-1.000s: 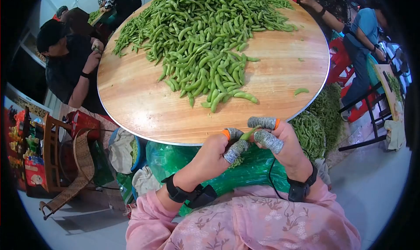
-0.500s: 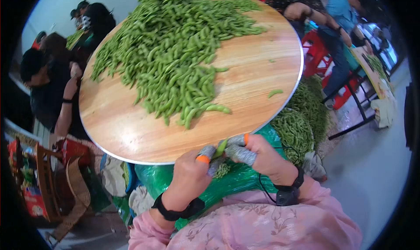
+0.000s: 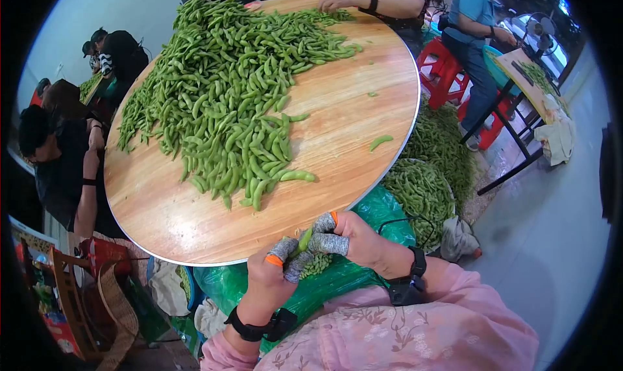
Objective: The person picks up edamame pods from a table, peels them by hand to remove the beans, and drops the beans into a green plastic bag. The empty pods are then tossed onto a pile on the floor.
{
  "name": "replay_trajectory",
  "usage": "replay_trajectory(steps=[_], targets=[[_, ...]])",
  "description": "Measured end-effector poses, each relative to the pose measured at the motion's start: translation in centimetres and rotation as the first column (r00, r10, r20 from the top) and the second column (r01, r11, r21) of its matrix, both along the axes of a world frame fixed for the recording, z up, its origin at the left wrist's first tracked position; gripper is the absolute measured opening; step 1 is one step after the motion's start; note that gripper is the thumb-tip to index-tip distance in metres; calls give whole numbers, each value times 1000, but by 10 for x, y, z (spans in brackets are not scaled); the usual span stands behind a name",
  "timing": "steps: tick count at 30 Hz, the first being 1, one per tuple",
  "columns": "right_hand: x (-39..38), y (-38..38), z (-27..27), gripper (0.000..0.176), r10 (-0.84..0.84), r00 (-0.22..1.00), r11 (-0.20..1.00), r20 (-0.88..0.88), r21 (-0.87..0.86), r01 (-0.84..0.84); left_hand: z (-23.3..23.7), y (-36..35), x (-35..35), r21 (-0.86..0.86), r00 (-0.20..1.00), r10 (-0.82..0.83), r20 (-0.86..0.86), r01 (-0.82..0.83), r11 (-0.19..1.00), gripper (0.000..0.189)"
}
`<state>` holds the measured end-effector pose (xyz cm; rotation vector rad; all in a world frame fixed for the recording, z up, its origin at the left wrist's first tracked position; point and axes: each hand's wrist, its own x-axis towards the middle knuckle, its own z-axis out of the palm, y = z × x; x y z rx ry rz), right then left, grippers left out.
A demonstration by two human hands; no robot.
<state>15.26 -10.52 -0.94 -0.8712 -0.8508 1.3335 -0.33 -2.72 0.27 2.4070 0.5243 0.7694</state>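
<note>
Pinching one edamame pod: left hand and right hand together, clamped on it above green plastic.

Pods: semi-matt. Tbl: glossy wood-look, smooth. Grn sheet: shiny plastic. Finger wraps: matt knit.

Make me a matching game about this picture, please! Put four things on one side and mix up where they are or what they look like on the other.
Things
1. Left hand and right hand
2. Edamame heap
3. Plastic sheet
4. Stools

Clues
A. Piled on the round wooden table
B. Red, beyond the table's right side
C. Pinching an edamame pod
D. Shiny green, by the table's near edge

Right pairs: 1-C, 2-A, 3-D, 4-B
</note>
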Motion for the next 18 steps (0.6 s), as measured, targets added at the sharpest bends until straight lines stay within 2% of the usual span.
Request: replay_trajectory(steps=[2, 3, 4, 5, 6, 8, 9, 11, 12, 14, 15, 17, 18], targets=[[-2, 0, -5, 7, -4, 1000, 1000, -7, 14, 4, -1, -1, -3, -232, 999, 41, -20, -44, 972, 13], [-3, 0, -7, 7, -5, 1000, 1000, -15, 26, 6, -2, -1, -2, -230, 999, 37, -17, -40, 972, 13], [-3, 0, -10, 7, -9, 1000, 1000, -13, 26, 9, -3, -2, -1, -249, 997, 56, 58, -40, 968, 13], [-3, 1, -12, 7, -24, 999, 999, 34, 41, 22, -3, -3, 1, -267, 988, 77, 134, -39, 963, 13], [-4, 2, -13, 7, -40, 996, 998, 82, 59, 35, -4, -5, 3, -263, 988, 73, 138, -35, 964, 13], [-8, 3, -11, 6, -60, 990, 997, 130, 50, 54, -5, -10, 6, -436, 977, 176, 123, -107, 894, 11], [-9, 4, -9, 6, -74, 982, 997, 174, 39, 68, -7, -9, 5, -433, 977, 173, 126, -102, 895, 11], [-6, 5, -8, 6, -30, 977, 999, 213, 25, 25, -12, -5, 2, -178, 987, 153, -47, -159, 971, 10], [-3, 5, -7, 6, 16, 968, 1000, 250, 7, -19, -11, -4, 0, -175, 988, 149, -42, -154, 972, 10], [-4, 4, -12, 6, 19, 972, 998, 232, 54, -32, -5, 1, -3, -390, 998, 6, 61, 19, 921, 12], [-4, 3, -15, 5, 27, 978, 994, 209, 95, -48, -8, 4, -5, -387, 998, 4, 65, 22, 922, 12], [-6, 4, -23, 5, 31, 990, 993, 141, 112, -47, -18, 6, -11, -603, 991, -9, 130, 86, 793, 13], [-9, 4, -25, 5, 40, 997, 991, 68, 126, -49, -21, 6, -11, -607, 992, -2, 123, 77, 791, 13]])
